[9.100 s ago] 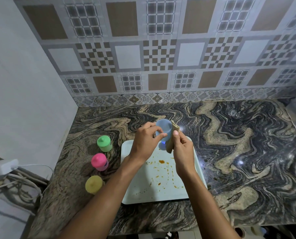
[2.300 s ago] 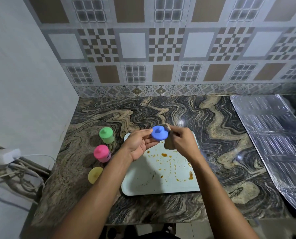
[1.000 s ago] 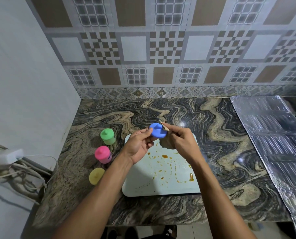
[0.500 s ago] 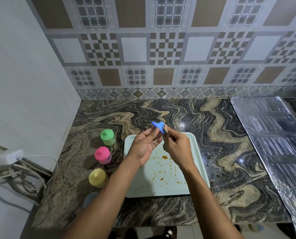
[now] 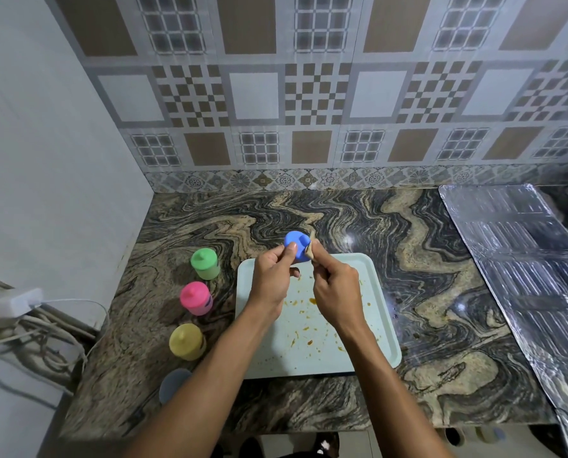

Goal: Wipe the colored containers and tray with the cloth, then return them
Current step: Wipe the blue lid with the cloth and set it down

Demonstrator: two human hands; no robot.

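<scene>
We are wiping the blue lid (image 5: pixel 295 247), pinching it in our left hand (image 5: pixel 271 279) above the far edge of the tray (image 5: pixel 375 312), while our right hand (image 5: pixel 333 289) is pinching the small brown cloth (image 5: pixel 310 254) against its rim. Next, we are judging, the lid is going back onto the open container (image 5: pixel 173 385) by the 3 capped containers (image 5: pixel 196 298). We are seeing no readable writing.

Marbled counter (image 5: pixel 424 276) carries a stained pale tray (image 5: pixel 276 365). Left of it, in a row: green container (image 5: pixel 204 263), pink container (image 5: pixel 196 298), yellow container (image 5: pixel 186 341). A blurred grey-blue container (image 5: pixel 173 385) stands near the front edge. A foil sheet (image 5: pixel 524 276) lies at right.
</scene>
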